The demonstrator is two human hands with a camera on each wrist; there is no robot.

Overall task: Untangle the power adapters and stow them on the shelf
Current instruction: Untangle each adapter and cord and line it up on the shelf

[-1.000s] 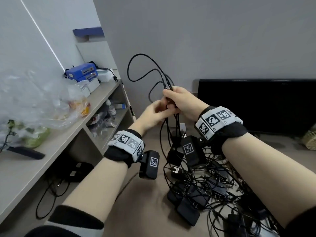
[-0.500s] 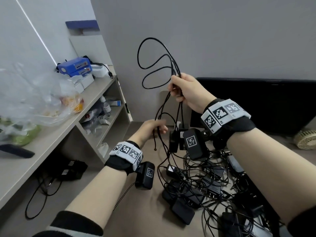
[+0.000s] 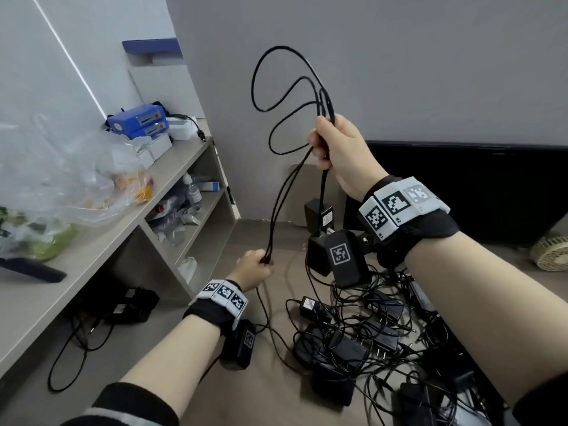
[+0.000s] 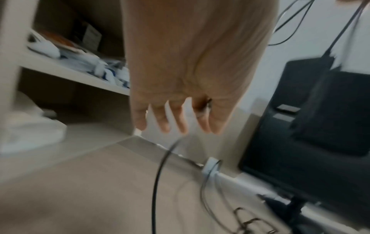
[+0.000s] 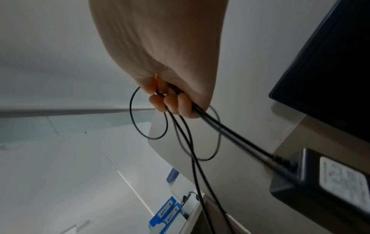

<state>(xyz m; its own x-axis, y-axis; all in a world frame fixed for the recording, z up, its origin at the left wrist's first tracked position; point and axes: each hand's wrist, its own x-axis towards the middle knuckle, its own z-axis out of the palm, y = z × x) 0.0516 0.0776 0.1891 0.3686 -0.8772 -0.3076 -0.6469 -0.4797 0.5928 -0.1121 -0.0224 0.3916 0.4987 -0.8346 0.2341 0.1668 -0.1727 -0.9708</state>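
My right hand (image 3: pixel 333 149) is raised and grips a bundle of black cords (image 3: pixel 285 96) that loop above it; in the right wrist view its fingers (image 5: pixel 172 102) curl round the cords. A black adapter (image 3: pixel 319 215) hangs from one cord below that hand, seen also as the adapter (image 5: pixel 324 178). Lower left, my left hand (image 3: pixel 255 267) pinches the same cords (image 3: pixel 276 216) near the floor; the left wrist view is blurred and shows fingers (image 4: pixel 176 120) pointing down. A tangled pile of black adapters (image 3: pixel 353 345) lies on the floor. The shelf (image 3: pixel 184 167) stands at left.
The shelf top holds a clear plastic bag (image 3: pixel 70 179) and blue boxes (image 3: pixel 138 119); its compartments hold bottles and packets (image 3: pixel 184 207). More adapters (image 3: pixel 129 305) lie under it. A black monitor (image 3: pixel 476 186) leans on the wall at right, with a small fan (image 3: pixel 550 253) beside it.
My right hand has risen with the cords, lifting an adapter off the pile. My left hand has slid down the cords toward the floor, stretching them out.
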